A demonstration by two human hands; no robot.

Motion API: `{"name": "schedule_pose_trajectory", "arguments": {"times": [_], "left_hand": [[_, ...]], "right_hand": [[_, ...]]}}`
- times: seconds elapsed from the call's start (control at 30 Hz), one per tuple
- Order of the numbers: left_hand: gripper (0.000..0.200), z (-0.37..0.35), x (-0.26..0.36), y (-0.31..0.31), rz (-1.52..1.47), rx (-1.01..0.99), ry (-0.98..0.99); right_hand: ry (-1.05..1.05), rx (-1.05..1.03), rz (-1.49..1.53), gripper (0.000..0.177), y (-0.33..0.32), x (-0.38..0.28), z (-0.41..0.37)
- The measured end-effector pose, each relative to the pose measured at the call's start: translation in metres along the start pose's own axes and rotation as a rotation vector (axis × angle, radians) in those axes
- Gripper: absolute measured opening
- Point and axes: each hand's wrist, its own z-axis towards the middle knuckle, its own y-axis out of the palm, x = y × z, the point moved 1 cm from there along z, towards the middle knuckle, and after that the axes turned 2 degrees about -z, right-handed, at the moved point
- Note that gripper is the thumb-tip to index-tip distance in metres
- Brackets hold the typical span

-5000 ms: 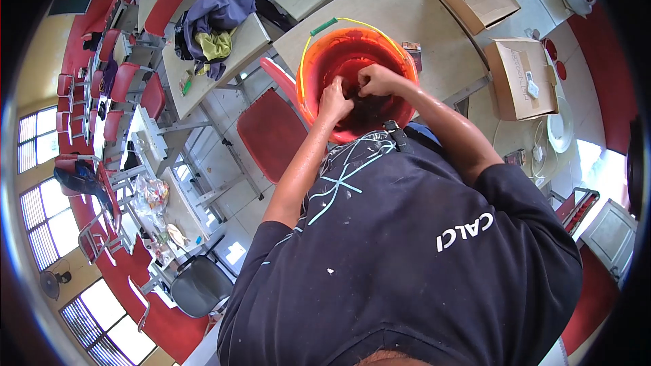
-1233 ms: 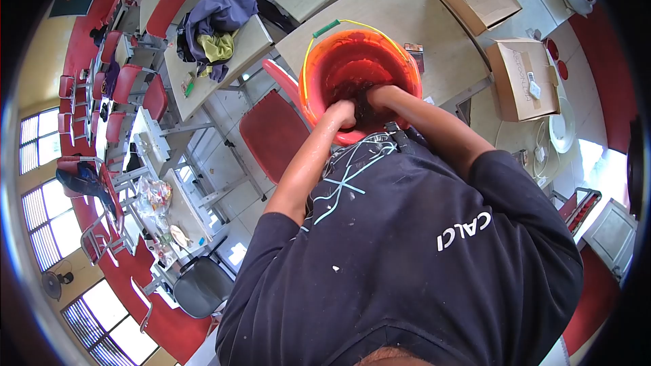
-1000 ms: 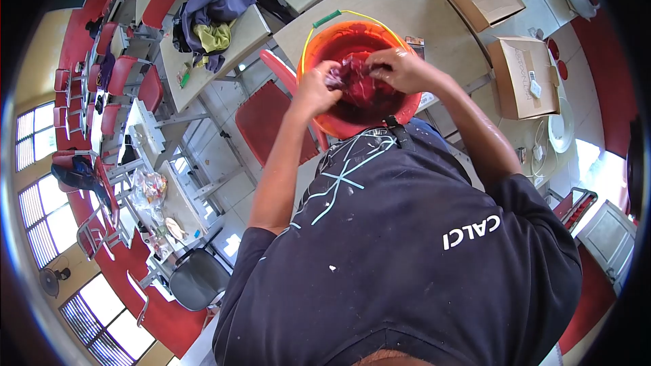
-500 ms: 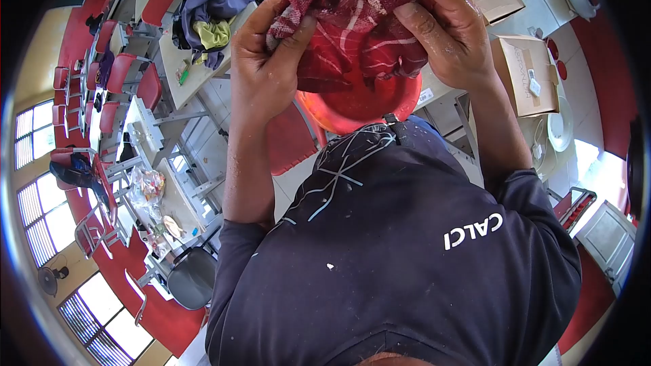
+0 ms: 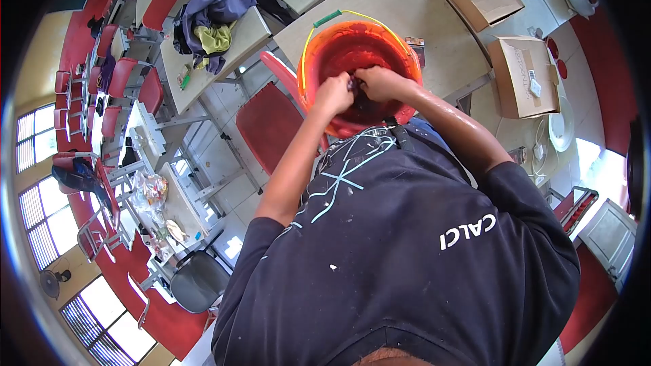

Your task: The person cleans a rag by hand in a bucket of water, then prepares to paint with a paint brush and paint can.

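Note:
An orange-red bucket [image 5: 319,47] with a yellow wire handle and a green grip [image 5: 327,18] stands right in front of my body. Both of my hands are lowered inside it, close together. My left hand [image 5: 336,95] has its fingers closed on a dark bit of wet cloth [image 5: 354,84]. From the other side my right hand [image 5: 380,85] pinches the same cloth. Most of the red checked cloth is hidden below my hands in the dark red interior of the bucket. My right forearm glistens with water.
A table [image 5: 298,37] lies behind the bucket, with a small box [image 5: 416,51] beside it. Cardboard boxes [image 5: 523,76] stand at the right. A red chair [image 5: 268,125] is at the left, near a desk bearing piled clothes [image 5: 217,10].
My hands have gone down from above the bucket into it, taking the spread red checked cloth with them. The cloth is now bunched and the bucket's rim and handle show.

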Motion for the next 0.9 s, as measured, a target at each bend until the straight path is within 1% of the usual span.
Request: {"name": "schedule_pose_trajectory", "arguments": {"times": [0.03, 0.07, 0.13, 0.17, 0.23, 0.27, 0.33, 0.4, 0.47, 0.53, 0.63, 0.67, 0.73, 0.8, 0.83, 0.9], "left_hand": [[0.030, 0.005, -0.015, 0.026, 0.062, -0.097, -0.034], [0.031, 0.005, -0.025, 0.048, 0.080, -0.176, -0.007], [0.037, 0.007, -0.031, 0.068, 0.235, -0.427, -0.062], [0.038, 0.009, -0.028, 0.068, 0.286, -0.534, -0.076], [0.041, 0.011, -0.024, 0.066, 0.386, -0.746, -0.113], [0.042, 0.012, -0.027, 0.069, 0.401, -0.755, -0.102], [0.044, 0.014, -0.033, 0.075, 0.435, -0.773, -0.075], [0.043, 0.014, -0.040, 0.076, 0.344, -0.636, -0.044], [0.042, 0.012, -0.039, 0.074, 0.250, -0.533, -0.026], [0.041, 0.009, -0.026, 0.053, 0.158, -0.461, -0.023], [0.041, -0.006, -0.004, 0.019, -0.218, -0.211, -0.089], [0.043, -0.007, -0.002, 0.011, -0.411, -0.130, -0.051], [0.048, -0.013, -0.003, -0.002, -0.794, 0.033, 0.020], [0.054, -0.032, 0.030, -0.042, -0.847, 0.153, 0.181], [0.057, -0.040, 0.046, -0.062, -0.871, 0.217, 0.264], [0.059, -0.040, 0.058, -0.084, -0.826, 0.070, 0.289]], "right_hand": [[0.026, -0.123, -0.082, 0.041, 0.016, 0.002, 0.006], [0.053, -0.243, -0.165, 0.049, 0.030, 0.005, 0.011], [0.065, -0.213, -0.272, 0.053, 0.074, 0.017, 0.026], [0.073, -0.198, -0.325, 0.055, 0.079, 0.017, 0.026], [-0.023, -0.560, -0.465, 0.057, 0.081, 0.019, 0.042], [-0.075, -0.738, -0.534, 0.058, 0.079, 0.017, 0.047], [0.003, -0.606, -0.386, 0.049, 0.075, 0.022, 0.039], [0.059, -0.517, -0.325, 0.041, 0.069, 0.025, 0.034], [0.088, -0.473, -0.355, 0.033, 0.061, 0.024, 0.033], [0.002, -0.339, -0.176, 0.031, 0.045, 0.018, 0.025], [-0.067, -0.084, 0.079, 0.027, 0.010, 0.016, 0.004], [-0.077, 0.008, 0.164, 0.025, -0.003, 0.017, -0.007], [-0.245, 0.296, 0.418, 0.024, -0.029, 0.013, -0.031], [-0.342, 0.321, 0.508, 0.021, -0.068, -0.009, -0.058], [-0.328, 0.293, 0.531, 0.020, -0.089, -0.028, -0.073], [-0.456, 0.362, 0.492, 0.019, -0.102, -0.049, -0.078]]}}
